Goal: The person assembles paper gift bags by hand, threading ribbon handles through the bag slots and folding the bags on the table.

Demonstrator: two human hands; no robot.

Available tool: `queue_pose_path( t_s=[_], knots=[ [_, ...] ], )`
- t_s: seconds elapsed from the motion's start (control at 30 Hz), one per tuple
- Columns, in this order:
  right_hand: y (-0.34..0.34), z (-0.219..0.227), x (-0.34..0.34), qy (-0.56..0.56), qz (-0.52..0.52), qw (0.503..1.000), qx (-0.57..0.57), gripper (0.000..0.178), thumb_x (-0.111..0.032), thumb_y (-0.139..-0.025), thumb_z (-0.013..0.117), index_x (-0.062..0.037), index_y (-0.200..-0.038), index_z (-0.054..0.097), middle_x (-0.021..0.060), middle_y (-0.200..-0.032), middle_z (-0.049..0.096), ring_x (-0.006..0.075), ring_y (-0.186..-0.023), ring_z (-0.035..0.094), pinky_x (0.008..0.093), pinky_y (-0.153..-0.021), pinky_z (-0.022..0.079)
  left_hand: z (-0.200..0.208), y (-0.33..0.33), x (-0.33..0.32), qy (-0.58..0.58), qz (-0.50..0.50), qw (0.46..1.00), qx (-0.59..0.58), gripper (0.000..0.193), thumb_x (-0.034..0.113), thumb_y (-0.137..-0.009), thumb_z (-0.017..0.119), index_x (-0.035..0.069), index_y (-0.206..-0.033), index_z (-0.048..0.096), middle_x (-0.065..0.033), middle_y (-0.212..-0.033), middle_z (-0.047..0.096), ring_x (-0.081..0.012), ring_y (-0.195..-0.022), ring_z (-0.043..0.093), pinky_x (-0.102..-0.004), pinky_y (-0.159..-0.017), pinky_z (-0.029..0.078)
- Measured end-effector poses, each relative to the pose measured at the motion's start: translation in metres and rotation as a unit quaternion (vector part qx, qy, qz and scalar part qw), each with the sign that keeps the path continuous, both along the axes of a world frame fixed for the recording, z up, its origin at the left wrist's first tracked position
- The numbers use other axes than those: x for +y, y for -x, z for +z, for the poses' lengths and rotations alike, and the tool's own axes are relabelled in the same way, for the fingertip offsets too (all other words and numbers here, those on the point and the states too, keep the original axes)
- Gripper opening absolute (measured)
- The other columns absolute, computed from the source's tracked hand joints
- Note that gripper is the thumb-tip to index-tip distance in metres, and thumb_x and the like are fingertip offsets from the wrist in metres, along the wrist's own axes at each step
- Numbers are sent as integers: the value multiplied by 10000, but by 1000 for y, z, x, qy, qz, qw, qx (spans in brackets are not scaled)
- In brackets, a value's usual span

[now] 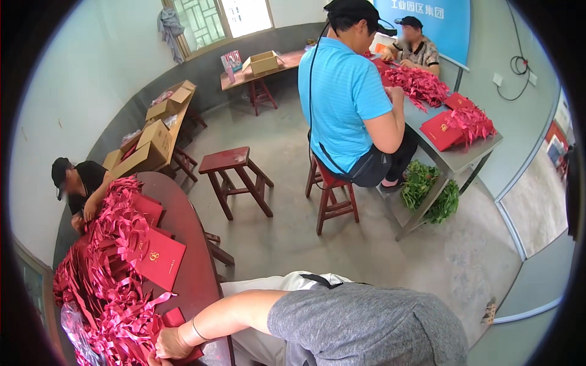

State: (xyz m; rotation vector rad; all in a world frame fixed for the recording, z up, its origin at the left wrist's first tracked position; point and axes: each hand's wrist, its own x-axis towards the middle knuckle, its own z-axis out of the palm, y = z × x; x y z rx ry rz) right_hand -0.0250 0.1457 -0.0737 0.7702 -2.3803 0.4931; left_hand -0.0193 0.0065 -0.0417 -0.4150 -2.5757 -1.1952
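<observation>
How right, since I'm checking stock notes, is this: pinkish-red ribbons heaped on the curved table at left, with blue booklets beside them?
The booklets are red, not blue, as the head view shows. The ribbons do lie heaped on the curved table at left.

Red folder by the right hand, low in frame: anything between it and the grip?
Nothing visible. The right hand is right at the red folder, with the folder showing just beyond it. Loose red ribbons heap alongside, to the left. Can't tell whether a strand runs under the fingers.
</observation>
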Motion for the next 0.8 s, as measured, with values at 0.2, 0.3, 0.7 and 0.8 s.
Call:
queue_pose_path(
  t_s=[0.2,0.3,0.7,0.8],
  knots=[
    [-7,7,-2,-1,-7,999,-32,177,-212,-743,585,-63,-796,665,111,-809,691,294,-776,682,429,-659,554,5,-2,-1,68,3,997,47,294,-14,-813,579,-49,-1093,663,-190,-1017,696,-277,-919,647,-343,-843,512],
    [1,0,-3,12,-6,1000,-16,175,-211,-740,588,-63,-793,665,112,-810,692,292,-771,683,426,-651,553,11,-7,4,105,23,993,48,305,-20,-819,568,-38,-1107,664,-180,-1027,697,-268,-921,652,-333,-838,521],
    [3,-6,-1,48,-2,999,9,153,-191,-724,582,-60,-723,661,115,-753,685,307,-726,678,440,-624,547,17,-6,1,52,1,997,-59,329,51,-839,588,5,-1159,652,-170,-1061,687,-256,-923,639,-338,-833,512],
    [-6,2,-5,82,44,995,29,144,-188,-715,577,-69,-699,656,121,-733,675,316,-707,670,448,-608,539,-2,23,-32,-103,-62,979,-162,271,34,-854,602,-20,-1118,630,-117,-1007,674,-200,-869,632,-298,-785,511]
  ],
)
